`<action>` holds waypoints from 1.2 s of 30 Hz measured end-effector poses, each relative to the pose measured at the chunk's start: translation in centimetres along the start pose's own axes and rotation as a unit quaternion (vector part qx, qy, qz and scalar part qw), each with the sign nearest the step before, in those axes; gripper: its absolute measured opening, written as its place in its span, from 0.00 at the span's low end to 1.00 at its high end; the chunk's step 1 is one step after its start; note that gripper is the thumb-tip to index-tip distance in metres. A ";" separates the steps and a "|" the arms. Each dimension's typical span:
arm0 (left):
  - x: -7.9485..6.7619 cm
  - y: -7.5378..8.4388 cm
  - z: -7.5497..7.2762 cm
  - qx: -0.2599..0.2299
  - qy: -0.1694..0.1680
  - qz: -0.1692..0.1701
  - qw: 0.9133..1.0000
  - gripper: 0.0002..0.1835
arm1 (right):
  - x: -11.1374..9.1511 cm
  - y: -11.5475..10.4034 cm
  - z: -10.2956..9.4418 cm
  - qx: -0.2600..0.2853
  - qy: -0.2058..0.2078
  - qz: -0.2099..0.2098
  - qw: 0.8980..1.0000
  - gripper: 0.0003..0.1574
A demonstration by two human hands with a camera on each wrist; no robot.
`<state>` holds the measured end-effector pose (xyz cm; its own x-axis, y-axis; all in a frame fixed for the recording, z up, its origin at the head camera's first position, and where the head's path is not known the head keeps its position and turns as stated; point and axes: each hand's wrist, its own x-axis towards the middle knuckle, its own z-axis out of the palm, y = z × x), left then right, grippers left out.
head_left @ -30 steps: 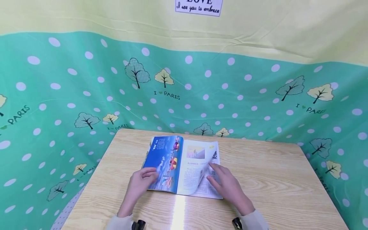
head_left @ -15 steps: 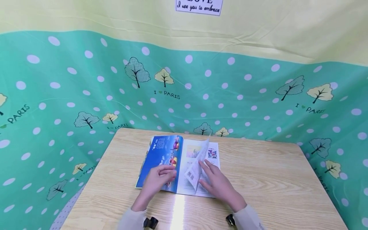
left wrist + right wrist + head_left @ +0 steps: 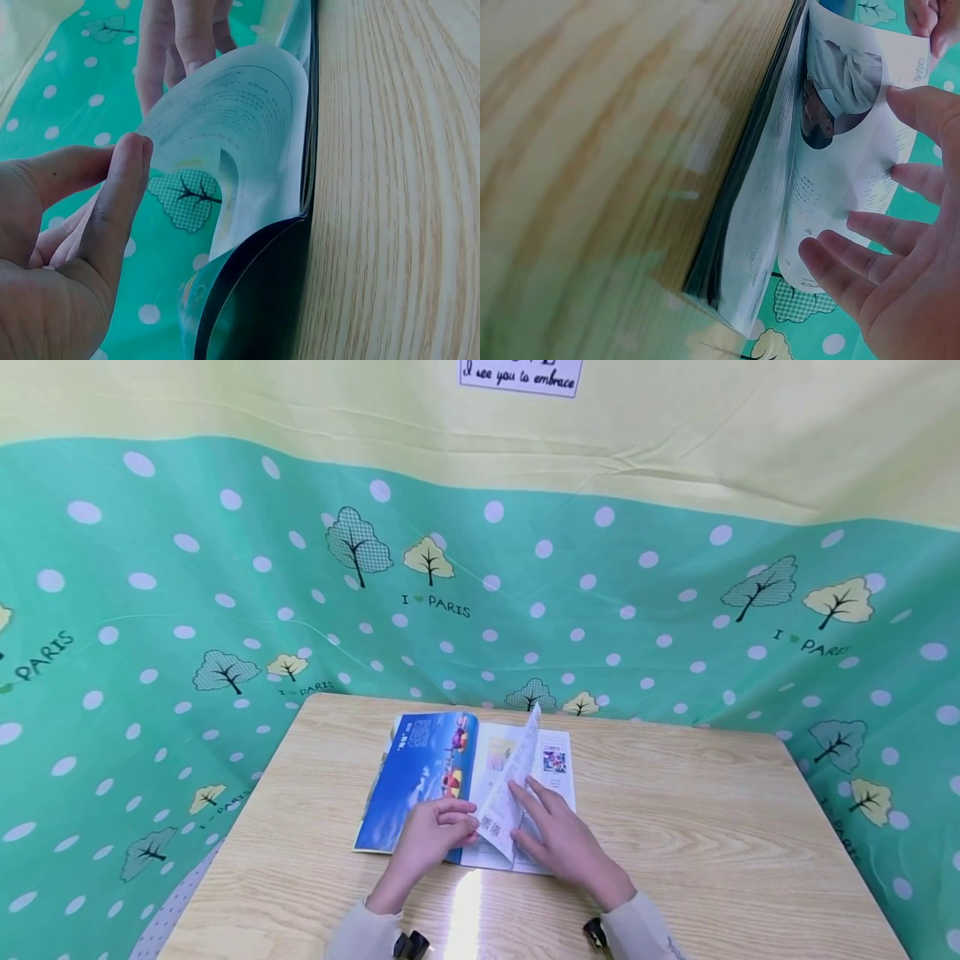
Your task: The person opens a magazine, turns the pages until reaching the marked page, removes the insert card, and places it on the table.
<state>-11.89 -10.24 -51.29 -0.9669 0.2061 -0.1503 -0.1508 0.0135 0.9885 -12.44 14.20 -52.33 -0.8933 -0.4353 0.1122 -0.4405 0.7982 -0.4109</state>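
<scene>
An open magazine (image 3: 416,777) lies on the table, its left page blue with colourful figures. One page (image 3: 506,802) of its right half stands raised and curved, with small print and square codes near its lower corner. Thumb and forefinger of my left hand (image 3: 435,831) pinch that page's corner; the left wrist view shows the fingertips (image 3: 135,146) meeting at the paper's edge. Against the other side of the page (image 3: 847,165), my right hand (image 3: 558,839) rests spread fingers (image 3: 874,232), as the right wrist view shows. A round photo is printed on that side.
The wooden table (image 3: 712,835) extends around the magazine, with a bright glare strip in front of it. Behind hangs a green and yellow curtain (image 3: 637,602) with dots and trees. Each wrist wears a black device (image 3: 411,945).
My left hand has moved right across the blue page to the raised page's corner and taken hold of it. My right hand has shifted left, pushing the page over from the right.
</scene>
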 end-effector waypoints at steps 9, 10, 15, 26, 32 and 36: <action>-0.1 -0.1 -0.1 0.010 0.008 -0.006 1.000 0.14 | -0.2 0.1 -0.1 0.000 -0.009 0.016 1.000 0.45; -0.1 0.0 -0.2 0.007 0.009 -0.005 1.000 0.15 | -0.2 0.1 -0.1 -0.002 -0.010 0.017 1.000 0.46; -0.4 0.4 -1.1 0.001 0.025 -0.009 1.000 0.16 | -0.5 0.3 -0.5 -0.015 -0.003 0.022 1.000 0.47; -2.0 1.6 -5.5 0.045 0.122 0.005 0.992 0.16 | -2.2 1.8 -1.4 -0.027 -0.021 0.032 0.999 0.49; -3.2 2.0 -7.6 0.055 0.162 -0.021 0.985 0.18 | -2.8 2.5 -1.5 -0.030 -0.032 0.031 0.999 0.49; -3.8 2.1 -8.6 0.059 0.180 -0.035 0.981 0.18 | -3.1 2.7 -1.4 -0.030 -0.036 0.022 0.999 0.50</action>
<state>-10.32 -19.42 -48.83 -0.9684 -0.1582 -0.1930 -0.2145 0.1328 0.9676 -10.99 18.26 -52.47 -0.9038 -0.4271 0.0287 -0.4081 0.8394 -0.3589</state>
